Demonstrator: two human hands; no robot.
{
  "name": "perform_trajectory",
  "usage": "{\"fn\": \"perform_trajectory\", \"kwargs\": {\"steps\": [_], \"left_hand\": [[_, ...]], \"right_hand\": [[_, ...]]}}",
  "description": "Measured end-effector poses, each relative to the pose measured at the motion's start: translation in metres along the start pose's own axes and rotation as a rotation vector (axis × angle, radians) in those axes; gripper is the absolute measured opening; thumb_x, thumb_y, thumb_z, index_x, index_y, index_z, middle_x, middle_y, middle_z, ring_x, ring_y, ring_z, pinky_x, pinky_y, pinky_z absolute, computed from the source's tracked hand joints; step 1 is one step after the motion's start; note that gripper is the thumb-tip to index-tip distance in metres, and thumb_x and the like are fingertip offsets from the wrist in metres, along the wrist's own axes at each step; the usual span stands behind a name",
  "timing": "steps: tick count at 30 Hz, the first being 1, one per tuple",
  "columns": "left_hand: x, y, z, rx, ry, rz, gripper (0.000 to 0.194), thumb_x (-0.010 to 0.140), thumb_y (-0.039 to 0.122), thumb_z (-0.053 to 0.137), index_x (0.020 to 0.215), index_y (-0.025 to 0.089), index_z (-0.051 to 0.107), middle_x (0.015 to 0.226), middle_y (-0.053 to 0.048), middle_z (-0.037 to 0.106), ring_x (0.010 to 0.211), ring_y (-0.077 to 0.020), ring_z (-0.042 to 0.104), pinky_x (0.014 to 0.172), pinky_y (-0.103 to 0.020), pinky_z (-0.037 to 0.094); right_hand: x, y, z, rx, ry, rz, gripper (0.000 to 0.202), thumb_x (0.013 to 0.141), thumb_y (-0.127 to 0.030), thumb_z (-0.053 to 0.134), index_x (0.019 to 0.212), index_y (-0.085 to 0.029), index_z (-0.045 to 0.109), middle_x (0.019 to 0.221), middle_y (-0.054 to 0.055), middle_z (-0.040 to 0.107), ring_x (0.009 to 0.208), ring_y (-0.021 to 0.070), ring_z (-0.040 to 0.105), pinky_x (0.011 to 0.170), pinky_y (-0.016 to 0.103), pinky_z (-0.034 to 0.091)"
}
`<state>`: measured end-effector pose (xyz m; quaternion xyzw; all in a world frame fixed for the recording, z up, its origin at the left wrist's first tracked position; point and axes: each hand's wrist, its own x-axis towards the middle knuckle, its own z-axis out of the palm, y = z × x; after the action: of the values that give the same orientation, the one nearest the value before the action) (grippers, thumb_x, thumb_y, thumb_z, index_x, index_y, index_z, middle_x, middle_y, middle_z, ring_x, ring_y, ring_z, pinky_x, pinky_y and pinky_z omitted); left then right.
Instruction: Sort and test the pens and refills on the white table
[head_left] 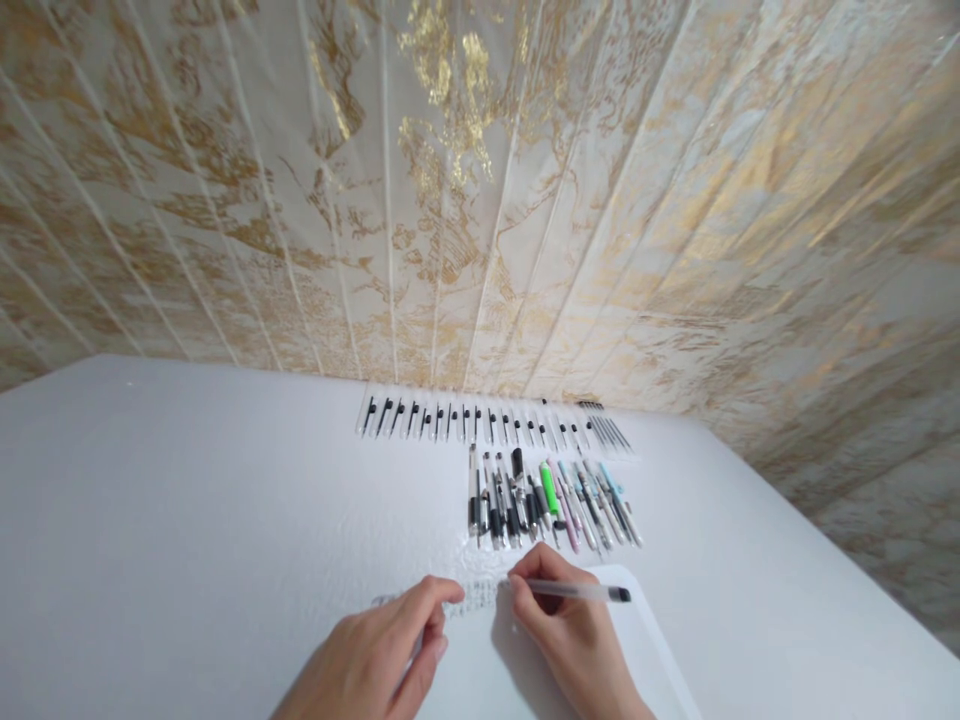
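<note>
My right hand grips a pen with a clear, whitish barrel and a black end. The pen lies nearly level across the fingers, its black end pointing right; the tip is hidden by the fingertips. Below both hands is a white sheet or board with a rounded corner, carrying rows of small dark marks too blurred to read. My left hand rests at the left of these marks, holding nothing, its index finger stretched out and its thumb apart.
Beyond my hands lies a row of assorted pens, among them a bright green one. Farther back, several clear sleeves or tubes with black parts line the edge of the white table. A gold-patterned curtain hangs behind.
</note>
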<state>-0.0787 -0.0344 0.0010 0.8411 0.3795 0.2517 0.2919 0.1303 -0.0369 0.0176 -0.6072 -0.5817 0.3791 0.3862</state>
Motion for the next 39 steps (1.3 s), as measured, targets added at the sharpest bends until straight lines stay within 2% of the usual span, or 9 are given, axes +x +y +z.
{"fn": "perform_trajectory", "kwargs": {"steps": [4, 9, 16, 21, 24, 28, 31, 35, 39], "left_hand": [[0.000, 0.000, -0.001, 0.012, -0.011, -0.016, 0.029, 0.089, 0.018, 0.041, 0.115, 0.030, 0.035, 0.082, 0.005, 0.062, 0.070, -0.0123, 0.065, 0.064, -0.018, 0.047], [-0.002, -0.002, 0.000, 0.060, -0.004, -0.045, 0.044, 0.082, 0.012, 0.044, 0.119, 0.032, 0.029, 0.078, 0.007, 0.058, 0.064, -0.0116, 0.064, 0.059, -0.017, 0.046], [-0.002, -0.002, 0.002, 0.060, -0.034, -0.068, 0.047, 0.081, 0.010, 0.042, 0.119, 0.033, 0.027, 0.077, 0.007, 0.058, 0.064, -0.0119, 0.063, 0.060, -0.018, 0.044], [0.000, 0.002, 0.001, 0.037, -0.041, -0.110, 0.049, 0.080, 0.008, 0.040, 0.120, 0.031, 0.027, 0.073, 0.008, 0.053, 0.060, -0.0110, 0.059, 0.058, -0.019, 0.040], [0.000, 0.004, 0.002, 0.024, -0.055, -0.166, 0.048, 0.079, 0.008, 0.042, 0.120, 0.029, 0.029, 0.066, 0.010, 0.046, 0.056, -0.0103, 0.054, 0.057, -0.019, 0.038], [0.003, 0.008, 0.001, -0.047, -0.023, -0.227, 0.049, 0.079, 0.009, 0.044, 0.123, 0.026, 0.030, 0.059, 0.012, 0.036, 0.050, -0.0092, 0.045, 0.054, -0.018, 0.035], [0.007, 0.020, -0.003, -0.197, 0.038, -0.221, 0.054, 0.080, 0.010, 0.046, 0.127, 0.027, 0.027, 0.062, 0.011, 0.038, 0.050, -0.0079, 0.045, 0.053, -0.017, 0.036], [0.014, 0.042, -0.011, -0.396, 0.131, -0.185, 0.057, 0.079, 0.015, 0.050, 0.129, 0.029, 0.026, 0.068, 0.009, 0.044, 0.051, -0.0070, 0.047, 0.050, -0.016, 0.038], [0.021, 0.059, -0.015, -0.429, 0.152, -0.078, 0.060, 0.079, 0.016, 0.055, 0.130, 0.028, 0.026, 0.069, 0.008, 0.046, 0.051, -0.0072, 0.046, 0.048, -0.016, 0.035]], "right_hand": [[0.000, 0.003, 0.002, 0.002, 0.010, 0.005, 0.020, 0.077, -0.030, 0.053, 0.061, -0.019, 0.047, 0.052, -0.004, 0.043, 0.051, 0.0103, 0.034, 0.048, 0.023, 0.025], [-0.001, 0.003, 0.001, 0.036, 0.048, 0.004, 0.021, 0.076, -0.031, 0.053, 0.060, -0.019, 0.046, 0.051, -0.004, 0.042, 0.050, 0.0102, 0.034, 0.047, 0.023, 0.025], [-0.001, -0.001, -0.001, 0.043, -0.016, 0.016, 0.021, 0.078, -0.031, 0.056, 0.063, -0.017, 0.051, 0.053, -0.003, 0.047, 0.052, 0.0105, 0.038, 0.049, 0.023, 0.027], [0.000, 0.004, -0.003, 0.111, 0.060, 0.039, 0.024, 0.079, -0.035, 0.058, 0.063, -0.018, 0.052, 0.054, -0.005, 0.043, 0.052, 0.0103, 0.037, 0.050, 0.023, 0.029], [0.001, 0.004, -0.009, 0.170, 0.074, 0.064, 0.022, 0.080, -0.039, 0.060, 0.074, -0.017, 0.058, 0.056, -0.005, 0.044, 0.051, 0.0100, 0.037, 0.048, 0.022, 0.030], [-0.005, -0.012, -0.019, 0.268, 0.081, 0.015, 0.025, 0.079, -0.042, 0.062, 0.087, -0.018, 0.064, 0.066, -0.001, 0.053, 0.054, 0.0108, 0.044, 0.050, 0.022, 0.038], [-0.018, -0.035, -0.023, 0.309, -0.013, -0.058, 0.025, 0.081, -0.041, 0.059, 0.090, -0.020, 0.066, 0.073, 0.002, 0.060, 0.059, 0.0129, 0.051, 0.051, 0.023, 0.042], [-0.035, -0.061, -0.022, 0.239, -0.138, -0.203, 0.010, 0.078, -0.029, 0.061, 0.079, -0.019, 0.062, 0.065, 0.002, 0.062, 0.055, 0.0121, 0.053, 0.049, 0.022, 0.042], [-0.045, -0.068, -0.017, 0.153, -0.131, -0.323, 0.008, 0.078, -0.025, 0.059, 0.074, -0.019, 0.060, 0.062, 0.002, 0.064, 0.050, 0.0103, 0.053, 0.047, 0.020, 0.041]]}}
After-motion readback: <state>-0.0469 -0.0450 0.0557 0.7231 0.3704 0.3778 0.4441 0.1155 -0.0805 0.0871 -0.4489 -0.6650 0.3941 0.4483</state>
